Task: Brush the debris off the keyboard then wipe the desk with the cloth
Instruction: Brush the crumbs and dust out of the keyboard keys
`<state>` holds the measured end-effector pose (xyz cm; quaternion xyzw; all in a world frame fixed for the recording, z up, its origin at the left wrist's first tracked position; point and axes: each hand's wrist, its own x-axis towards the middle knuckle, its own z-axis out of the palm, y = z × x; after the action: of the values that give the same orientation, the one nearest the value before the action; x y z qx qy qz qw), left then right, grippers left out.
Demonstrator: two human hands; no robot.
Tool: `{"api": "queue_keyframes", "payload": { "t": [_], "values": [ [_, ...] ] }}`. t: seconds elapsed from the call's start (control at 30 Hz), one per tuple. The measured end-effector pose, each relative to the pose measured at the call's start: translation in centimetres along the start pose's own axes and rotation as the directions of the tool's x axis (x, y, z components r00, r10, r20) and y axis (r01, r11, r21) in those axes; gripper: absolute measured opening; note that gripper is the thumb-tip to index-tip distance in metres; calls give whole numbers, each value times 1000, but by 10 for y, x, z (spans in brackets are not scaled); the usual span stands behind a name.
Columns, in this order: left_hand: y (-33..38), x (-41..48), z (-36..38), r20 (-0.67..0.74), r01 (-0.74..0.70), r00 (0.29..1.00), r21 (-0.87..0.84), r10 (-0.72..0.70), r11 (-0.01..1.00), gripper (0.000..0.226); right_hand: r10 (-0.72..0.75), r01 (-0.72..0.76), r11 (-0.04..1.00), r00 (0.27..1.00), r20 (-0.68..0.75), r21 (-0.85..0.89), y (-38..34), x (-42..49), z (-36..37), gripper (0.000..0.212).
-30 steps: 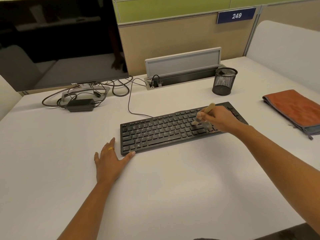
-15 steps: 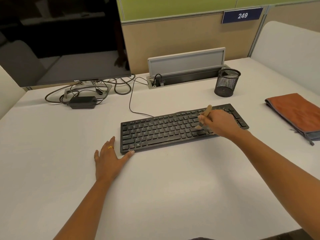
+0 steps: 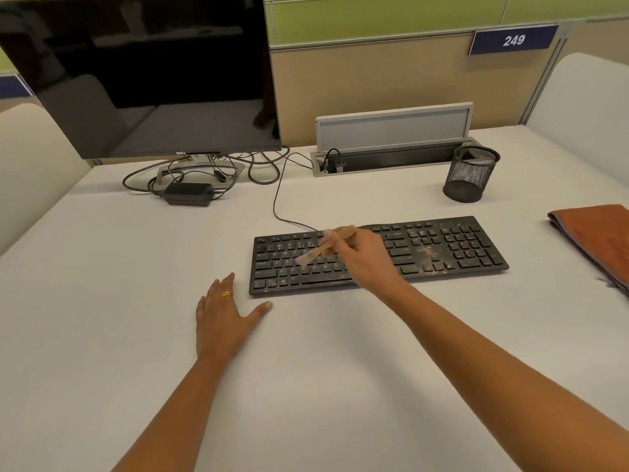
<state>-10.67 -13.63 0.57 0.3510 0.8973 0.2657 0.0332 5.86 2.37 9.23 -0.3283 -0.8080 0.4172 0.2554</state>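
White desk (image 3: 323,386) carrying the work; on it the black keyboard (image 3: 452,248) lies in the middle ground, long axis running left to right across the desk with its right end set slightly farther from the viewer, cable leaving the back edge. The folded orange cloth (image 3: 599,236) rests untouched on the desk well to the right of the keyboard, so wiping is judged not yet begun. The right hand (image 3: 364,257) is over the middle keys, fingers curled round and gripping the wooden brush (image 3: 323,248). The left hand (image 3: 224,318) lies flat on the desk, fingers straight and holding nothing, thumb tip just beside the keyboard's front left corner; contact cannot be told. The brush, blurred by motion, has its long axis on a diagonal: handle end up and away to the right, bristle end down and to the left on the letter keys. Brown debris (image 3: 430,253) is thickest near the arrow keys on the right half. Recommended technique: light, short strokes along the key rows in one direction, bristles angled into the gaps, driving specks off one edge onto the desk for the cloth to gather
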Motion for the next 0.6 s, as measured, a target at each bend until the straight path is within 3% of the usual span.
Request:
{"api": "queue_keyframes", "payload": {
  "t": [0.07,0.17,0.33,0.6],
  "values": [
    [-3,-5,0,-19,23,1000,7,-23,1000,92,-37,36,999,991,128,10,-14,0,21,40],
    [-5,-6,-1,-22,30,999,16,-29,999,93,-76,114,981,970,230,-155,-24,3,47,40],
    [-6,-7,-2,-20,33,999,24,-33,999,94,-131,222,922,949,285,-316,-24,10,65,41],
    [-5,-6,0,-27,28,999,21,-28,999,95,-178,241,926,958,225,-292,-29,17,62,49]
  ]
}}
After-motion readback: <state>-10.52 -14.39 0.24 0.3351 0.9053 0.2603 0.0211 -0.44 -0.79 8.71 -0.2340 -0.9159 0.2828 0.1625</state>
